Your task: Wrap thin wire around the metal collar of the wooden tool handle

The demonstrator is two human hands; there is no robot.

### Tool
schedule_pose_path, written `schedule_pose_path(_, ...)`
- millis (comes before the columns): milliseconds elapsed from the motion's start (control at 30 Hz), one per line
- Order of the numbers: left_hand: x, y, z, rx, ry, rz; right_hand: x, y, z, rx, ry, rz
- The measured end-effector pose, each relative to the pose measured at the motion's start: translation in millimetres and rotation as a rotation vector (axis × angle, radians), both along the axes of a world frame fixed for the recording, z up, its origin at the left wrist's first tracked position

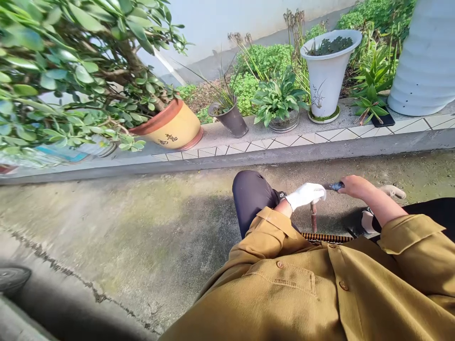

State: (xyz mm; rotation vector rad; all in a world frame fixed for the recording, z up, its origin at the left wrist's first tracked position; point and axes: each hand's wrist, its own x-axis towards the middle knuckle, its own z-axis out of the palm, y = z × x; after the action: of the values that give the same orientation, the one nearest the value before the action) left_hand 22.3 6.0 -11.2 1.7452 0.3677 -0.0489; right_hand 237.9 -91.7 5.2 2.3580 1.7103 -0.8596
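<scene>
My left hand (306,194), in a white glove, is closed at the far end of a dark tool, above my lap. My bare right hand (356,186) wraps round the tool's handle (336,186), which is bound with bluish wire or cord. The glove hides the tool's other end, so its kind does not show. From under the gloved fingers a reddish-brown rod (313,218) points down towards me. Whether the rod joins the tool, I cannot tell.
A tiled ledge (227,148) runs ahead, bearing a yellow plant pot (174,127), a small dark pot (232,121) and a tall white planter (325,83). A phone-like black slab (383,119) lies there. A pale glove-like thing (393,191) is right of my hands. Cracked concrete (142,246) spreads left.
</scene>
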Motion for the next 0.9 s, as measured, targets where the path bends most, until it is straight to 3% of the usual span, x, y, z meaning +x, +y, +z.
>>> schedule_pose_path(67, 0.6, 0.9, -6.8, -0.109, -0.032, 0.043, 1.3, -5.0, 3.5, -0.077, 0.157, 0.077)
schedule_pose_path(167, -0.1, 1.7, -13.9, -0.240, -0.054, 0.094, 8.8, -14.0, 11.3, -0.266, 0.573, 0.152)
schedule_pose_path(233, -0.4, 2.5, -16.7, -0.297, -0.053, 0.115, 13.3, -18.4, 18.2, -0.318, 0.811, 0.163)
schedule_pose_path(300, 0.9, 3.8, -19.5, -0.326, -0.070, 0.144, 15.2, -20.3, 25.3, -0.254, 0.958, 0.153)
schedule_pose_path(433, 6.1, 8.3, -29.4, -0.298, -0.141, 0.267, 11.5, -17.8, 32.7, 0.052, 1.109, -0.017)
schedule_pose_path(533, 6.5, 11.7, -37.3, -0.259, -0.170, 0.279, 6.1, -13.0, 30.0, 0.240, 1.111, -0.189)
schedule_pose_path(700, 4.1, 10.2, -37.5, -0.106, 0.011, 0.152, 3.9, -4.0, 18.8, 0.460, 1.046, -0.440)
schedule_pose_path(800, 4.4, 6.0, -30.1, -0.073, 0.013, 0.098, 9.9, -0.8, 11.5, 0.503, 0.741, -0.558)
schedule_pose_path(900, 4.2, 1.9, -23.1, -0.063, -0.004, 0.044, 15.5, 0.5, 3.5, 0.393, 0.245, -0.465)
